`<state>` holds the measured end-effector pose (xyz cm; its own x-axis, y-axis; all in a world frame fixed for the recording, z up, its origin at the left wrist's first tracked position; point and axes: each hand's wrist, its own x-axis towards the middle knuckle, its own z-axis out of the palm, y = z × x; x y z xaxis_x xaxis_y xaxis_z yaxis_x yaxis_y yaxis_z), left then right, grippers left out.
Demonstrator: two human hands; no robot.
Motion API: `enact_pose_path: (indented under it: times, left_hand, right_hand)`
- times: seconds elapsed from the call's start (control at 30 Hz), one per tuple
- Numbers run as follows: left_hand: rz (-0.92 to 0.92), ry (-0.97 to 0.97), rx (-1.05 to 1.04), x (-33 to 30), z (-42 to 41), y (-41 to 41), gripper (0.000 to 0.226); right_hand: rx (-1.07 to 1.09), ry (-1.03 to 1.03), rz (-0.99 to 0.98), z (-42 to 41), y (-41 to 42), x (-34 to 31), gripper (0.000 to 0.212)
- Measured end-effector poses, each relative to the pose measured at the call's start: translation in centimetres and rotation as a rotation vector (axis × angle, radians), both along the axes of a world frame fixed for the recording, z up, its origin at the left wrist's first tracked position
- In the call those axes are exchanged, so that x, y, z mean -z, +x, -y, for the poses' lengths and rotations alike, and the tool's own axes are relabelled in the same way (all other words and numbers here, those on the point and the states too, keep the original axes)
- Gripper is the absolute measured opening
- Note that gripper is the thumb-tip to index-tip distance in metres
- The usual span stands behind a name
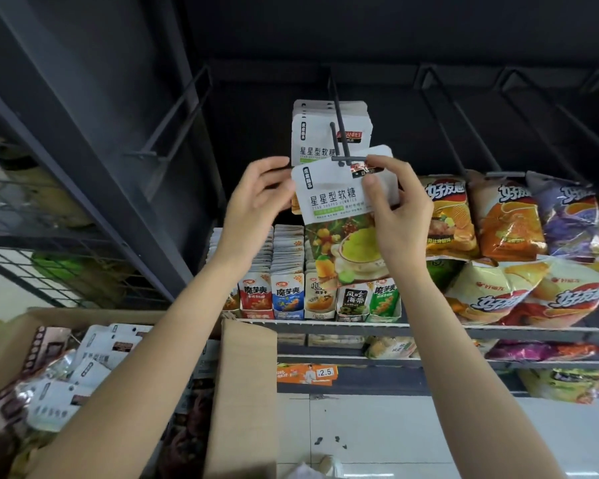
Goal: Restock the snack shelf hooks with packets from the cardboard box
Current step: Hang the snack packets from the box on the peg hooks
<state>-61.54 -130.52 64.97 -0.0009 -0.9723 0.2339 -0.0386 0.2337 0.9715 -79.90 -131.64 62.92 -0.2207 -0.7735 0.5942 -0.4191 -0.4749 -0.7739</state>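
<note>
Both my hands hold up a white candy packet [336, 205] with green and yellow fruit print, its top edge right at the tip of a black shelf hook [339, 133]. My left hand [256, 202] grips the packet's left edge. My right hand [395, 205] pinches its upper right corner between thumb and fingers. Several matching white packets [325, 133] hang further back on the same hook. The open cardboard box [242, 375] sits at the lower left, with more white packets [94, 361] lying inside.
Bare black hooks [471, 133] jut out to the right and another [173, 122] to the left. Chip bags [505, 219] hang at the right. Small snack boxes [291, 292] fill the shelf below. A wire rack [49, 254] stands at the left. White floor tiles show beneath.
</note>
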Motion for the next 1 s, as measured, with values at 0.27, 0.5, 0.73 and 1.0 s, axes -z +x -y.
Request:
enact_pose_path:
  times: [0.27, 0.5, 0.73, 1.0]
  left_hand:
    - [0.248, -0.026, 0.064, 3.3, 0.8, -1.7, 0.062]
    - [0.329, 0.043, 0.044, 2.8, 7.0, -3.2, 0.071]
    - [0.332, 0.030, 0.020, 3.2, 7.5, -3.3, 0.071]
    - [0.487, -0.248, -0.118, 6.8, -4.7, 4.0, 0.035]
  right_hand:
    - [0.083, 0.013, -0.010, 3.4, 0.9, 1.3, 0.018]
    - [0.180, 0.070, -0.327, 10.6, 0.4, 0.4, 0.030]
    - [0.282, -0.037, -0.459, 10.7, 0.6, 1.4, 0.037]
    - [0.077, -0.020, -0.269, -3.4, 3.5, 7.9, 0.022]
